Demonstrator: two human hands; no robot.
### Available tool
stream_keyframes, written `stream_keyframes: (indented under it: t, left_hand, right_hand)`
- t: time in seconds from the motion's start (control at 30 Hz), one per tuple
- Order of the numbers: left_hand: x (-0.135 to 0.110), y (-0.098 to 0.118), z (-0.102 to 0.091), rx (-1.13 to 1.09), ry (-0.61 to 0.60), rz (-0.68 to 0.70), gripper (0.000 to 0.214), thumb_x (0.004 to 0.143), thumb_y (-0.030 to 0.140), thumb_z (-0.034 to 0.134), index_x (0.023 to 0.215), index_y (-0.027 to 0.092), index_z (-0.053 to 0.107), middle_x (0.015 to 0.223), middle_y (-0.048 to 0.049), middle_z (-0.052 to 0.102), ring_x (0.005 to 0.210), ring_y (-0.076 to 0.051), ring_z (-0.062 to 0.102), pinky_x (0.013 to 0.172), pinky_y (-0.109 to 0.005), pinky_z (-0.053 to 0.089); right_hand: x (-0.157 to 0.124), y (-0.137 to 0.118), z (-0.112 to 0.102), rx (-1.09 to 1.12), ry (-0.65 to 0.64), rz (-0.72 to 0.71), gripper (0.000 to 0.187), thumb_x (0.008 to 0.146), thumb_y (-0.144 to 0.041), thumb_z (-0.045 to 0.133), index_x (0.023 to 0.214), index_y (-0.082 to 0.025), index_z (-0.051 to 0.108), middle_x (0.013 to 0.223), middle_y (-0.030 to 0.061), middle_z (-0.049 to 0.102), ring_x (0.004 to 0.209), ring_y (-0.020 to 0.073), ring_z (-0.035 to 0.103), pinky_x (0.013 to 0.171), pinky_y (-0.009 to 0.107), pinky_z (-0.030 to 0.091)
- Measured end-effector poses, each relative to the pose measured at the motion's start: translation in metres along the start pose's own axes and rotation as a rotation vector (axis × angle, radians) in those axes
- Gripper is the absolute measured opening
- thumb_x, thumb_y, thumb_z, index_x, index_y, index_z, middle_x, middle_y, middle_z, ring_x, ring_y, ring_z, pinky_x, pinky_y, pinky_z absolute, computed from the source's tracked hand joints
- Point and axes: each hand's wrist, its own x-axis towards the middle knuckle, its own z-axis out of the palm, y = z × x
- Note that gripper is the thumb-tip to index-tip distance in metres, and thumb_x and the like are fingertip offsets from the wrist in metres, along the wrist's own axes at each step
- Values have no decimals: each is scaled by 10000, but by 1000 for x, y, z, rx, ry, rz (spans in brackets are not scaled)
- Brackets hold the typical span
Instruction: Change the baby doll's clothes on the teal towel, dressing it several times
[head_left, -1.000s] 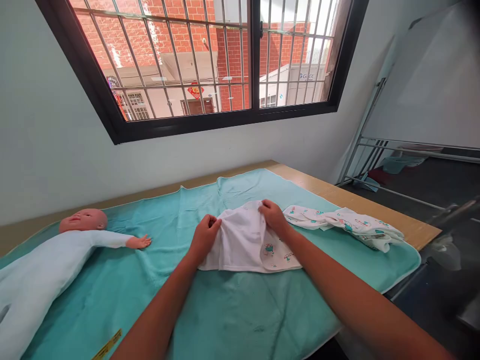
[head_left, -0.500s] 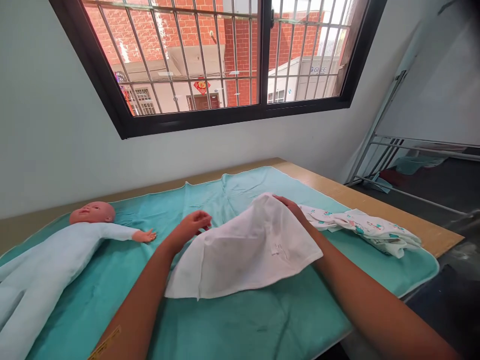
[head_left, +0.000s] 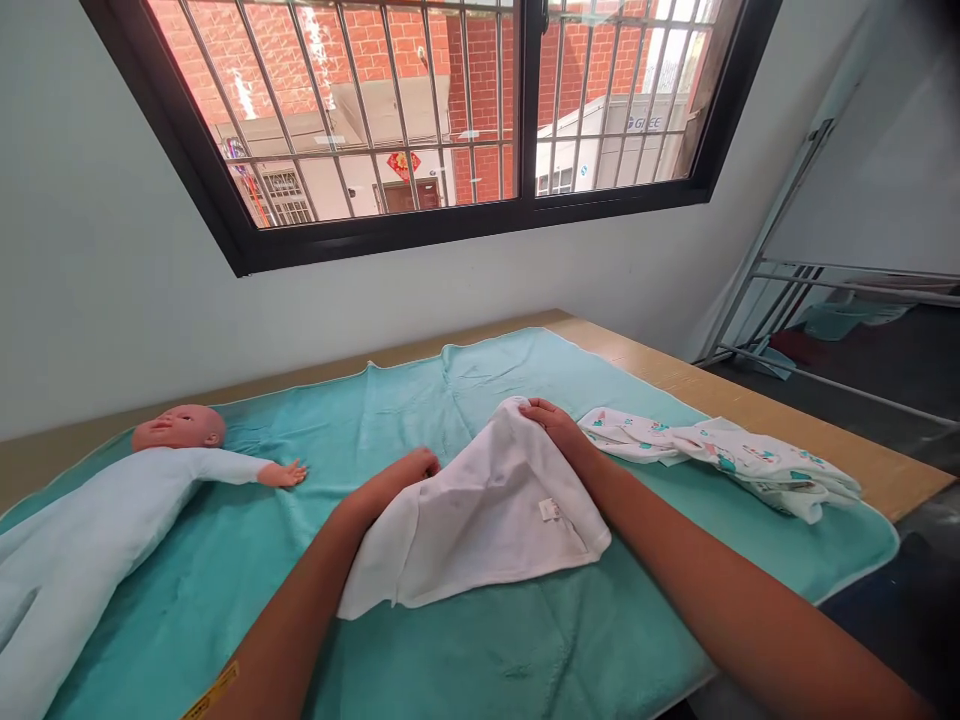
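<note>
A white cloth garment (head_left: 480, 520) with a small label on its side hangs partly lifted above the turquoise sheet. My right hand (head_left: 556, 425) grips its peaked top, thumb and fingers pressed together on the fabric. On the garment's left upper edge, my left hand (head_left: 411, 468) is closed with fingers curled on the fabric; the fingertips are partly hidden. A baby doll (head_left: 142, 510) in a pale blue-white suit lies on its back to the left, one arm stretched toward my left forearm.
A turquoise sheet (head_left: 480, 655) covers most of the wooden table (head_left: 637, 355). At the right lies a folded white printed cloth (head_left: 720, 450). Behind the table are a wall and a barred window (head_left: 450, 215). A metal frame (head_left: 750, 290) stands beyond the right edge.
My left hand has moved right and its fingers have curled in. My right hand has shifted left with the garment's top, and the label now faces me more clearly.
</note>
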Motion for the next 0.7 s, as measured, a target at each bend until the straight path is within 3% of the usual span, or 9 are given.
stream_keyframes:
  t: [0.07, 0.17, 0.3, 0.47, 0.57, 0.63, 0.7]
  left_hand:
    - [3, 0, 4, 127, -30, 0, 222, 663, 359, 623, 841, 228, 604, 890, -28, 614, 697, -184, 511, 582, -270, 356]
    - [5, 0, 7, 204, -68, 62, 143, 702, 344, 574, 760, 212, 579, 887, -33, 582, 692, -169, 479, 586, -269, 328]
    - [4, 1, 8, 120, -90, 56, 150, 722, 339, 547, 667, 206, 503, 688, 15, 515, 637, -147, 413, 553, -259, 275]
    - [3, 9, 2, -34, 113, -15, 201, 721, 318, 531, 631, 203, 392, 606, 51, 413, 590, -115, 343, 526, -245, 254]
    - [1, 12, -10, -277, 223, -101, 167, 716, 346, 559, 748, 204, 477, 655, 47, 489, 594, -116, 427, 526, -230, 321]
    - [-2, 7, -21, -420, 243, -190, 255, 724, 413, 574, 864, 204, 532, 693, 30, 555, 596, -129, 487, 515, -232, 359]
    - [-7, -3, -34, -390, 240, -271, 310, 701, 454, 613, 873, 197, 587, 713, 4, 607, 616, -147, 530, 506, -232, 371]
  right_hand:
    - [-3, -1, 1, 5, 23, -16, 292, 593, -345, 754, 791, -191, 604, 634, -43, 610, 573, 119, 535, 573, 244, 422]
    - [-6, -1, 1, -40, 40, -17, 270, 628, -359, 729, 819, -202, 621, 652, -42, 619, 596, 128, 548, 589, 251, 429]
    - [-8, 0, 2, -37, 42, -21, 247, 643, -364, 718, 808, -208, 622, 649, -41, 619, 599, 132, 550, 589, 256, 431]
    - [-11, -2, 4, -43, 46, -6, 228, 655, -353, 712, 812, -211, 626, 661, -40, 631, 608, 136, 557, 590, 258, 439]
    - [-9, -1, 2, -44, 54, -2, 222, 660, -352, 710, 813, -212, 628, 658, -39, 629, 606, 136, 555, 587, 256, 440]
    - [-6, 0, -1, -30, 59, -7, 232, 652, -351, 721, 812, -211, 627, 659, -39, 627, 603, 131, 551, 584, 251, 439]
    - [-2, 2, -4, -10, 50, -13, 255, 642, -357, 735, 821, -211, 627, 682, -37, 635, 614, 130, 556, 590, 252, 446]
